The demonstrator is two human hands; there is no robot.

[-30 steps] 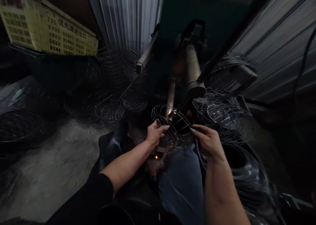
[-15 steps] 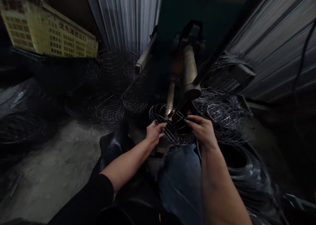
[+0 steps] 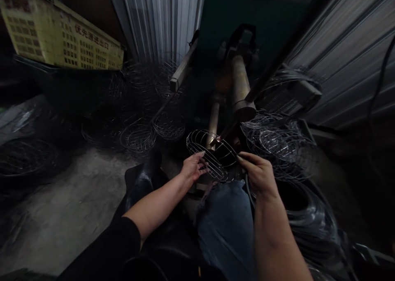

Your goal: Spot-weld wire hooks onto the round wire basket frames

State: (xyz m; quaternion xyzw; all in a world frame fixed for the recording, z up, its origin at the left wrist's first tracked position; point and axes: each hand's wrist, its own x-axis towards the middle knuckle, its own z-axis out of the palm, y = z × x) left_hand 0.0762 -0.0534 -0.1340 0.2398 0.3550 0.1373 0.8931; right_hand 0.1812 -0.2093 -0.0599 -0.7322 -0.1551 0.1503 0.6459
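A round wire basket with curved bars is tilted at the lower electrode arm of a spot welder. Its rim lies by the contact tips, where a small orange glow shows. My right hand pinches the rim on the right between thumb and fingers. At the left side of the basket, my left hand has thumb and fingers apart, close against the wires; whether it touches them is hard to see. Above stands the thick upper arm of the welder, a dark slanted bar running down from it.
Finished-looking wire baskets lie on the floor to the left, and more wire pieces are heaped at right. A wire coil sits by my right forearm. A yellow crate stands back left. Blue cloth covers my leg.
My left hand has loosened, its fingers spreading from the basket's wires. My right hand has shifted slightly right and down along with the rim. The glow at the tips is brighter.
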